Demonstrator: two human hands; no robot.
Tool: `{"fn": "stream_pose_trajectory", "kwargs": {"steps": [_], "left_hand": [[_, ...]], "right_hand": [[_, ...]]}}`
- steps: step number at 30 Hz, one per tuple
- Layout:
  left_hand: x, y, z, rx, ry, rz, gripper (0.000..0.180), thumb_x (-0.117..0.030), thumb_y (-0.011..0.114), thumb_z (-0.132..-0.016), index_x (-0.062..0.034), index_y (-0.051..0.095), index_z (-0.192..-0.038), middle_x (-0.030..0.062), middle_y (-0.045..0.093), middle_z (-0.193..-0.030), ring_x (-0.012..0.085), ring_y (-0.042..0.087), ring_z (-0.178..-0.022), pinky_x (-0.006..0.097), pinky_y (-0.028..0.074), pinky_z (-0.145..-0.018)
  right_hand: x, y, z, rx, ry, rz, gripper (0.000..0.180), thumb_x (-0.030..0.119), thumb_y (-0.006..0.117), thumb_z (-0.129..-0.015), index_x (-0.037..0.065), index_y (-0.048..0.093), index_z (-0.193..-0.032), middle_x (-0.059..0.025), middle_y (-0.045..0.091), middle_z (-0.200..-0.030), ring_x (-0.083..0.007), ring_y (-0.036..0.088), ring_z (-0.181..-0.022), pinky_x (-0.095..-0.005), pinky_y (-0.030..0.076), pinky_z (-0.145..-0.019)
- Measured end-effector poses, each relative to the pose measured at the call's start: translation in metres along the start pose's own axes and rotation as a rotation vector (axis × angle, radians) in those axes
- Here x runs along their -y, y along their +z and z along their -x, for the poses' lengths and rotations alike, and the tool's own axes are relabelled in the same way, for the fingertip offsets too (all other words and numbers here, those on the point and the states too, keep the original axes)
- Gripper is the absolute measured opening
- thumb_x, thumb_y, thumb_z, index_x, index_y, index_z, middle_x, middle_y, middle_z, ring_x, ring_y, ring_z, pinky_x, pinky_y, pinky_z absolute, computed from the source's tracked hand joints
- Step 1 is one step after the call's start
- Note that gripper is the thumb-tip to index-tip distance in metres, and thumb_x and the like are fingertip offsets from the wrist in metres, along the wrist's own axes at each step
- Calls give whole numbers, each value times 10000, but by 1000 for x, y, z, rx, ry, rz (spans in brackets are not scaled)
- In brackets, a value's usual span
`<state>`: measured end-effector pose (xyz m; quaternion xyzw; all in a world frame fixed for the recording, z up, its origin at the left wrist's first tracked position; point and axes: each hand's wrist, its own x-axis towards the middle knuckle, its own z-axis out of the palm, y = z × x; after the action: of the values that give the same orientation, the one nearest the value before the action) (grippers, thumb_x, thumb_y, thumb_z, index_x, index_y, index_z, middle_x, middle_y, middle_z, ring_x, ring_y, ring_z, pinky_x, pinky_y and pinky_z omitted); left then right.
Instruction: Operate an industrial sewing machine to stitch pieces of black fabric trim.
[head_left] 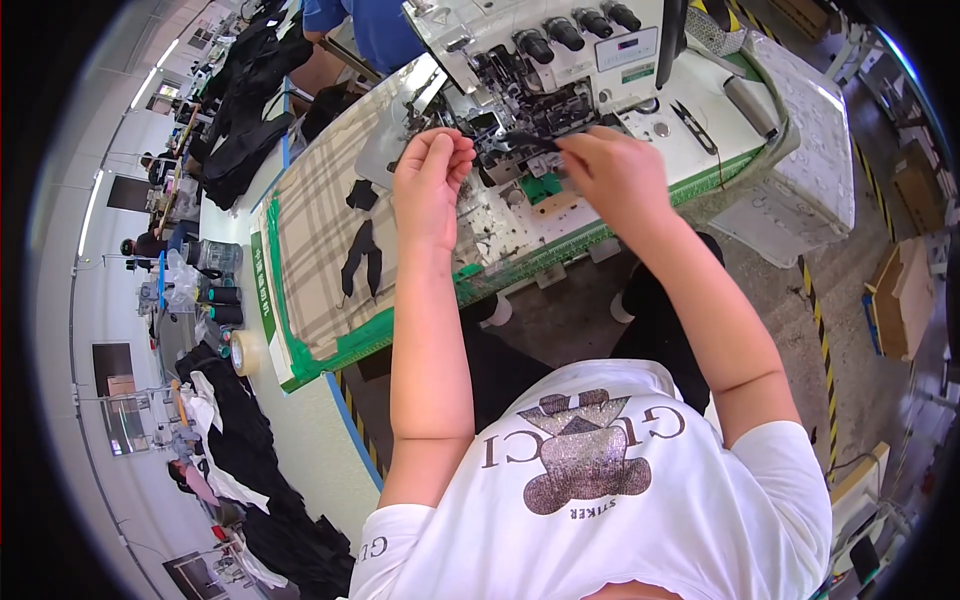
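Both my hands are raised in front of an overlock sewing machine [570, 80]. My right hand [620, 175] pinches a dark strip of fabric [528, 141] close to the machine's open front and needle area. To the left of it, my left hand [430, 175] is closed, thumb against curled fingers; whatever is between the fingertips is too small to make out. Left of that forearm, a small black fabric piece [362, 195] and a forked black fabric piece [363, 260] lie on the plaid table covering [310, 240].
Thread snips [697, 128] lie on the table's right part. A plastic-covered box [780, 150] stands beyond them. Along the left side table [300, 440] are a tape roll [243, 354], black thread spools [225, 304] and dark garments [255, 470]. Someone in blue [375, 35] is at the far side.
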<state>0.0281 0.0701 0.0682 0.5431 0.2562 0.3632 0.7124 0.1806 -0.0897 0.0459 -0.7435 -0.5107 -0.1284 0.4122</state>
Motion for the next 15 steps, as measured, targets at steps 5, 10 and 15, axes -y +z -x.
{"fn": "stream_pose_trajectory", "kwargs": {"steps": [5, 10, 15], "left_hand": [[3, -4, 3, -16, 3, 12, 125, -158, 575, -976, -50, 633, -998, 45, 659, -906, 128, 632, -832, 251, 517, -766], [2, 6, 0, 12, 59, 120, 127, -153, 570, -977, -43, 630, -996, 69, 675, -941, 146, 643, -867, 263, 526, -797], [-8, 10, 6, 12, 90, 89, 151, -135, 524, -994, -17, 618, -1000, 103, 684, -1025, 150, 640, -937, 270, 510, -859]], "right_hand": [[-10, -28, -4, 109, 113, 74, 123, 187, 640, -827, 106, 729, -857, -73, 656, -795, -297, 652, -729, -422, 517, -644], [12, 1, -17, 0, -40, 80, 89, 170, 675, -808, 129, 711, -878, -53, 608, -726, -264, 640, -672, -381, 504, -579], [31, -16, -10, 92, 10, 145, 134, 166, 668, -824, 119, 731, -932, -62, 624, -751, -281, 631, -654, -386, 501, -591]]}}
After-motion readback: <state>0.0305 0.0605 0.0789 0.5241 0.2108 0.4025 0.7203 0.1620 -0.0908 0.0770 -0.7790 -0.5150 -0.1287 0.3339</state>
